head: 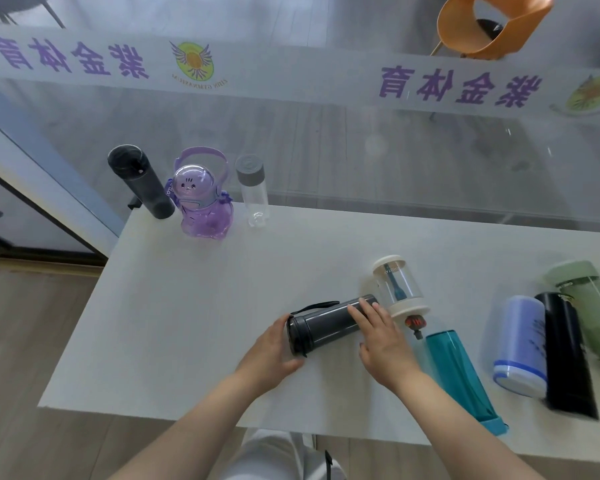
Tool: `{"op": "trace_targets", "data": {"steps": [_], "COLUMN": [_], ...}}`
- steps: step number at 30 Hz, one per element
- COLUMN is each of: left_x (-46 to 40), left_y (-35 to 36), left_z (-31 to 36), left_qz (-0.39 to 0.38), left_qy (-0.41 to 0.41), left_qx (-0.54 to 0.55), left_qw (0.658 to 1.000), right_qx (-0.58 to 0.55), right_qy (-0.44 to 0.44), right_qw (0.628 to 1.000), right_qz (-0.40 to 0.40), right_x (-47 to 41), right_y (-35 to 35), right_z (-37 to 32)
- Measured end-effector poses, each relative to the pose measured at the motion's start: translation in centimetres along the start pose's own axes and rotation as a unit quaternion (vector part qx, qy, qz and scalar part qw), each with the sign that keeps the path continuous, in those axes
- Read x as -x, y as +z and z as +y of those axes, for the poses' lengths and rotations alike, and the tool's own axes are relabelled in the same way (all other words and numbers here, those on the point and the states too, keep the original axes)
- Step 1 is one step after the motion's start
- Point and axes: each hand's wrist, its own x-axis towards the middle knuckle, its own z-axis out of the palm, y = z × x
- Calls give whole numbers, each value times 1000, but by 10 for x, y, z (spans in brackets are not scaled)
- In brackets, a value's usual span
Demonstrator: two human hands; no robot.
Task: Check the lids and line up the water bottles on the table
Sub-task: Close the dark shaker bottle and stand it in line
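A dark grey bottle (326, 323) with a black strap lies on its side near the middle of the white table (194, 306). My left hand (274, 351) wraps its lid end and my right hand (381, 337) grips its base end. Three bottles stand in a row at the far left: a black one (141, 181), a purple cartoon-shaped one (203, 199) and a clear one with a grey lid (253, 188). To the right lie a clear cream-capped bottle (399, 289), a teal one (461, 372), a blue-and-white one (522, 344), a black one (568, 355) and a green one (589, 306).
A glass partition (326, 140) with purple lettering runs along the table's far edge. An orange chair (489, 26) stands behind it. Wood floor (25, 341) lies to the left of the table, whose near edge is close to my body.
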Motion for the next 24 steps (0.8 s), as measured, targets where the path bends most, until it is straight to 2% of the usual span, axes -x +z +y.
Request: {"op": "trace_targets", "data": {"steps": [4, 9, 24], "left_x": [-2, 0, 14], "left_y": [4, 3, -40], "left_z": [5, 5, 48], "left_qz": [9, 17, 89], "left_qy": [-5, 28, 195], "left_qx": [25, 19, 83], "left_qw": [1000, 999, 973], "right_qx": [48, 22, -222], "right_qy": [6, 25, 53], "right_qw": [999, 999, 971], "right_qz": [-6, 32, 76], "right_x": [4, 13, 21], "right_y": [8, 16, 10], "right_z": [-2, -4, -19]}}
